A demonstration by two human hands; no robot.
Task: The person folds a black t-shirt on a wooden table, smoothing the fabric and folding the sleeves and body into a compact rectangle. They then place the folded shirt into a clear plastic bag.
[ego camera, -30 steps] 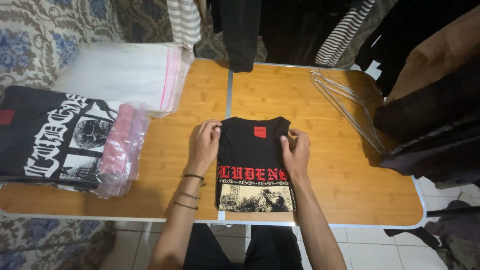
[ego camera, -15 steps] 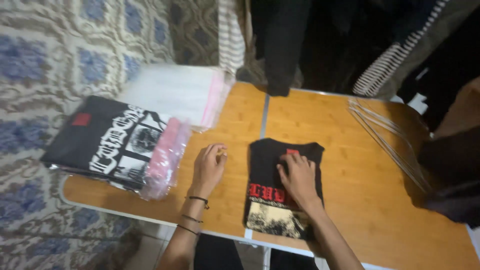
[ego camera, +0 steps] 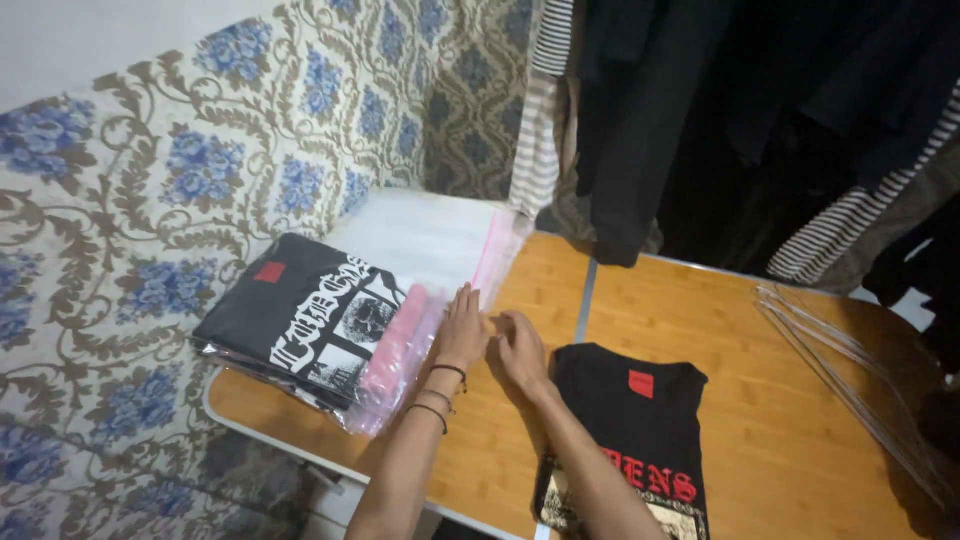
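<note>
A folded black T-shirt (ego camera: 630,420) with a red tag and a red and cream print lies flat on the wooden table (ego camera: 760,350), with neither hand on it. My left hand (ego camera: 462,328), with dark bands at the wrist, reaches forward, its fingertips at the pink zip edge of a pile of clear plastic bags (ego camera: 430,235). My right hand (ego camera: 520,352) sits right beside it with its fingers curled toward the left thumb. I cannot tell whether either hand pinches a bag.
A stack of bagged black printed shirts (ego camera: 310,325) sits at the table's left end, beside a blue-flowered cloth (ego camera: 150,220). Clear hangers (ego camera: 850,380) lie at the right. Dark and striped clothes (ego camera: 640,110) hang behind the table.
Both hands have left the folded shirt and moved left and forward to the pile of plastic bags. The view has swung left and come closer.
</note>
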